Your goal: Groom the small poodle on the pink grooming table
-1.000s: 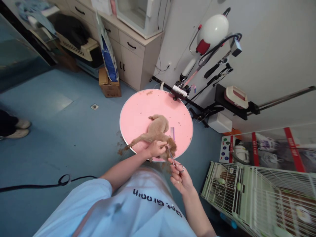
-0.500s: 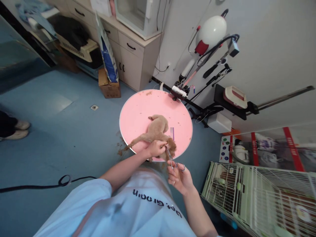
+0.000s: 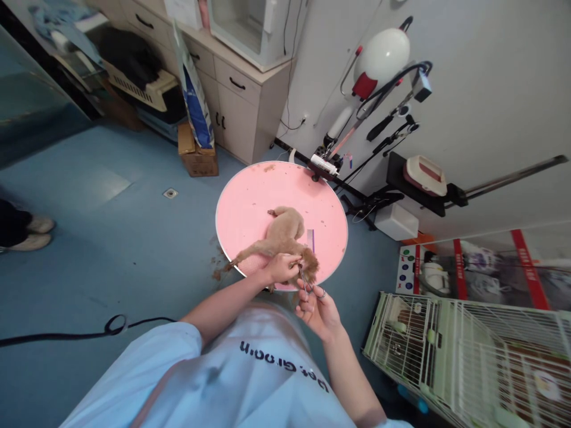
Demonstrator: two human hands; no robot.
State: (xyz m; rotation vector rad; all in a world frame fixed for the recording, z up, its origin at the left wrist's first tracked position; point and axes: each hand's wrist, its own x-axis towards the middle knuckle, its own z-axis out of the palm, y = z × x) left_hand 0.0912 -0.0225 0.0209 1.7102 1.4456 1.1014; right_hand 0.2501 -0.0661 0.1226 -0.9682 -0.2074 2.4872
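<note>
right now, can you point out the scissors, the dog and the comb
Scissors (image 3: 303,276): head view, on the blades.
Dog (image 3: 285,228): head view, on its trunk.
Comb (image 3: 311,239): head view, on the pale part beside its purple edge.

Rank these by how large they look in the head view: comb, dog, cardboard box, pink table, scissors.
1. Pink table
2. Dog
3. Cardboard box

Last, unranked: comb and scissors. The scissors look longer but thin, and the right hand partly covers them.
</note>
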